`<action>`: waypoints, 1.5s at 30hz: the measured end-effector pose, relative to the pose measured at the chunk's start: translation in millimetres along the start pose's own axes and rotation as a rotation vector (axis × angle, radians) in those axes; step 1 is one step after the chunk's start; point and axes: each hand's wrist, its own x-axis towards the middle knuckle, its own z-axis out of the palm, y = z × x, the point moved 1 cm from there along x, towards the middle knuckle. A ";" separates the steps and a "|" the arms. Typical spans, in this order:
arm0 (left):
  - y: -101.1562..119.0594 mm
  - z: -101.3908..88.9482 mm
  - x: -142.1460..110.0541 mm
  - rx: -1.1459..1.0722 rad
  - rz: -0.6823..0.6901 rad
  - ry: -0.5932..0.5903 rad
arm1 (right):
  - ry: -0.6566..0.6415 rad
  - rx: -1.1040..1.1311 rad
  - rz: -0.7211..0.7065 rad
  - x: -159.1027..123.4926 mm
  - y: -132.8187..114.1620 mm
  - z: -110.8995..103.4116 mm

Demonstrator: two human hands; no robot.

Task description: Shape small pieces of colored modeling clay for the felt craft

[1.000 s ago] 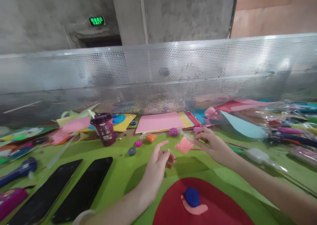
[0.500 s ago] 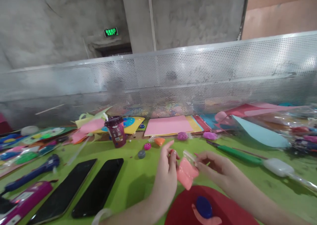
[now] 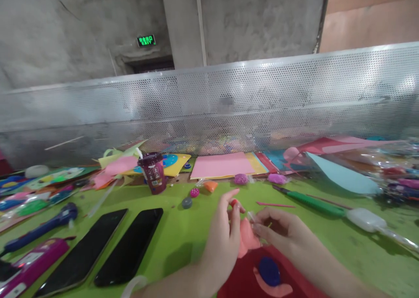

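A coral-pink clay packet (image 3: 248, 237) is held between the two hands, just over the far part of a red paper sheet (image 3: 237, 277). The left hand's (image 3: 222, 230) fingers grasp its left side; the right hand's (image 3: 284, 229) fingers pinch its clear plastic end. On the red sheet, a dark blue disc (image 3: 269, 271) sits beside a curved pink strip (image 3: 278, 291). Beyond the hands, a thin pink stick (image 3: 276, 205) lies on the green tabletop (image 3: 181, 230), near a green-handled tool (image 3: 317, 204). Two black phones (image 3: 85, 250) lie left.

From close behind and above the hands (image 3: 224, 237), the head view looks forward and down across the desk (image 3: 173, 228).
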 end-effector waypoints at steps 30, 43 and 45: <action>-9.1 -5.6 17.2 -0.237 -0.120 0.120 | 0.262 -0.192 -0.089 45.5 21.1 -58.6; -33.5 -7.0 21.9 -0.447 -0.488 0.111 | 0.122 -0.808 -0.329 66.9 69.6 -91.4; -32.8 -6.8 21.4 -0.446 -0.492 0.090 | 0.057 -0.871 -0.357 66.2 72.1 -81.7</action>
